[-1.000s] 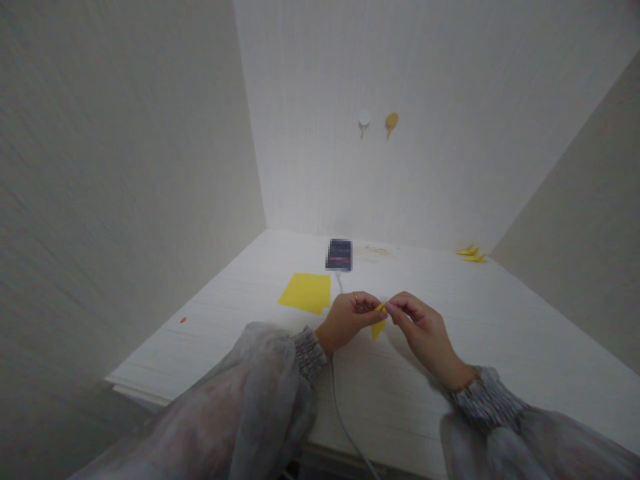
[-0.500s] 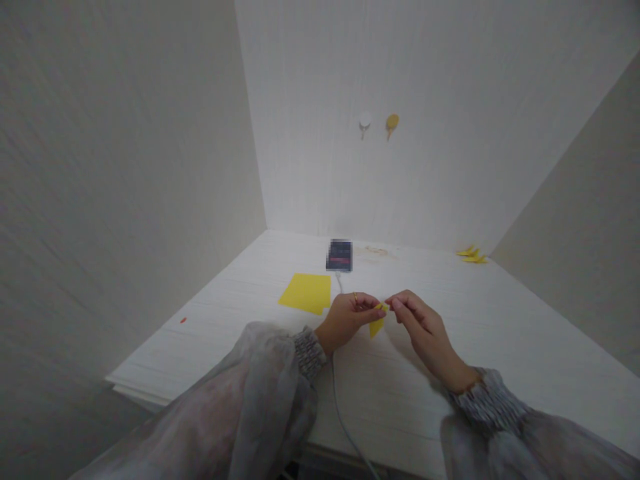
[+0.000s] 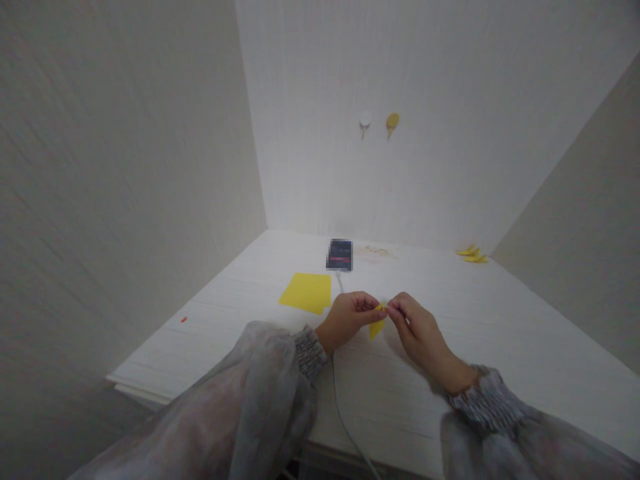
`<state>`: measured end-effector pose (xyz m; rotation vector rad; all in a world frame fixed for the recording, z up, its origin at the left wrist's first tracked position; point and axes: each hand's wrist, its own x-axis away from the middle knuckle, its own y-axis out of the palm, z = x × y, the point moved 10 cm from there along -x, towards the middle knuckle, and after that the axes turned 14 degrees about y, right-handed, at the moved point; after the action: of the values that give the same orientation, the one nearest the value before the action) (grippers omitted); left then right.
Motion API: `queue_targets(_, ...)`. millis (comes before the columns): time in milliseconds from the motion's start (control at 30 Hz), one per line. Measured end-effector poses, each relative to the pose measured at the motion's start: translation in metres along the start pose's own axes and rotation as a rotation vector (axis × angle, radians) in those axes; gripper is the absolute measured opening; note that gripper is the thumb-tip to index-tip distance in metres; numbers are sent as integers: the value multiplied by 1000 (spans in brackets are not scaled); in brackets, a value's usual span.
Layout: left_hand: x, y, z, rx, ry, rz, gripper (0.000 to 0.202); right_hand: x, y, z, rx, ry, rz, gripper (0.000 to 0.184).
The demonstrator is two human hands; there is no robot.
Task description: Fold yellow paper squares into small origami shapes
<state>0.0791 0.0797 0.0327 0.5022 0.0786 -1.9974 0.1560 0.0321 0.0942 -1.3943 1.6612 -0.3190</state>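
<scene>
A small folded yellow paper piece (image 3: 377,327) hangs just above the white table (image 3: 500,333), pinched from both sides. My left hand (image 3: 347,319), a ring on one finger, closes its fingertips on the piece's upper left edge. My right hand (image 3: 417,330) pinches the same piece from the right, fingers curled. Both hands meet near the middle of the table. Sheer grey sleeves cover both forearms.
A flat yellow paper stack (image 3: 307,293) lies just left of my hands. A phone (image 3: 340,255) with a white cable (image 3: 345,420) sits behind them. Several folded yellow pieces (image 3: 471,253) rest in the far right corner. Two wall hooks (image 3: 379,123) hang above. A red speck (image 3: 183,320) lies at left.
My right hand has shifted slightly left and closed more tightly on the folded piece. My left hand keeps its grip almost in place.
</scene>
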Motion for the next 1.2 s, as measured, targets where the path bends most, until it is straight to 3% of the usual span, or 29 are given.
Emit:
queue_targets(300, 0, 1, 4, 34, 14, 11, 28, 3, 1, -13, 292, -69, 44, 20)
queue_targets(600, 0, -3, 5, 60, -8, 55, 27, 1, -1, -3, 140, -18, 9, 22)
queue_targets(767, 0, 2, 1, 45, -25, -9, 26, 0, 0, 0, 1, 7, -38, 15)
queue_targets(1033, 3, 4, -4, -89, -51, -81, 30, 2, 1, -4, 28, -13, -15, 15)
queue_targets(1200, 2, 4, -3, -55, -38, -91, 28, 4, -2, -6, 47, -6, -6, 15)
